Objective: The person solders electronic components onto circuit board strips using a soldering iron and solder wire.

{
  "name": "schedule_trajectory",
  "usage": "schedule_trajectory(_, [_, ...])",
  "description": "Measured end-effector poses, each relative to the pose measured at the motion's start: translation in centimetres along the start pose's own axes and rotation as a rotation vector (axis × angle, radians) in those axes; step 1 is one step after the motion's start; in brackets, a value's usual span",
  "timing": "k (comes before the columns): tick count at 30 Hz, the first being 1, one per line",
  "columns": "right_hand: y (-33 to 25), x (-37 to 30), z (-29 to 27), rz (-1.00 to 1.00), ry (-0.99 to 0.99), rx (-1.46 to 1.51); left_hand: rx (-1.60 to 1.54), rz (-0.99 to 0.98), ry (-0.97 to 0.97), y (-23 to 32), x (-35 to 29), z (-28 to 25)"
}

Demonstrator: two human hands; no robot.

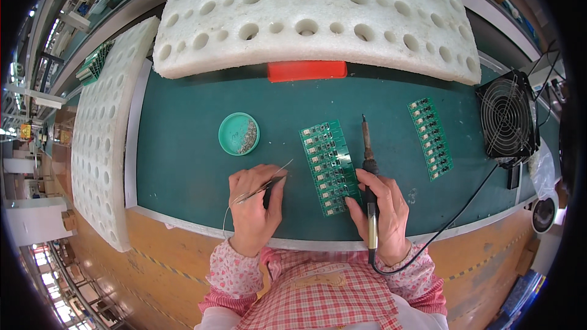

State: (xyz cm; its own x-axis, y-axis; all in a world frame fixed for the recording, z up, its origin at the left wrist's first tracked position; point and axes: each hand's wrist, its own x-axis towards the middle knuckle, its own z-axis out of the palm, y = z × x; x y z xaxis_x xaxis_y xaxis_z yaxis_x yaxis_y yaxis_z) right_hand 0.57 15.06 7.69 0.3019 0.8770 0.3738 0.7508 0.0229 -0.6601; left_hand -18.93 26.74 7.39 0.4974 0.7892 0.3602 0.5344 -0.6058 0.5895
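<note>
My right hand (391,211) is closed around a soldering iron (368,162), whose dark tip points away from me over the green mat. Its thumb and fingertips are at the right edge of a green circuit board panel (325,168) carrying rows of small white and black components. My left hand (252,211), left of the panel, pinches a thin length of solder wire (282,167) that loops down past the wrist. A dark, slim tool, perhaps tweezers (269,190), also sits in that hand. Beyond it stands a round green dish (224,123) with small metal bits.
A second circuit board panel (430,139) lies to the right, near a black fan (505,116). White foam blocks with holes stand at the back (306,12) and left (104,140). A red tray (307,71) peeks from under the back one. The iron's cord (452,223) runs right.
</note>
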Motion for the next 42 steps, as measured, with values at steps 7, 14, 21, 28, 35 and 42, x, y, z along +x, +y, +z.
schedule_trajectory(7, [0.0, -0.1, -0.1, 0.017, -0.013, -0.003, -0.009, 0.004, 0.002, -0.1, -0.1, 0.2])
schedule_trajectory(14, [0.1, 0.0, 0.0, 0.008, -0.007, -0.002, -0.016, 0.011, 0.000, 0.1, 0.0, 0.2])
schedule_trajectory(21, [0.0, 0.0, -0.1, 0.011, -0.015, 0.002, -0.015, 0.008, -0.008, 0.0, 0.0, 0.1])
schedule_trajectory(28, [0.0, -0.1, -0.1, 0.016, -0.011, 0.010, -0.011, 0.028, -0.002, 0.1, -0.1, 0.1])
schedule_trajectory(35, [0.0, 0.1, -0.3, 0.048, 0.001, 0.057, -0.015, 0.022, -0.006, 0.2, -0.1, 0.3])
schedule_trajectory(42, [0.1, -0.4, -1.4, 0.041, 0.082, 0.143, -0.184, 0.000, -0.052, 2.9, 0.1, 1.0])
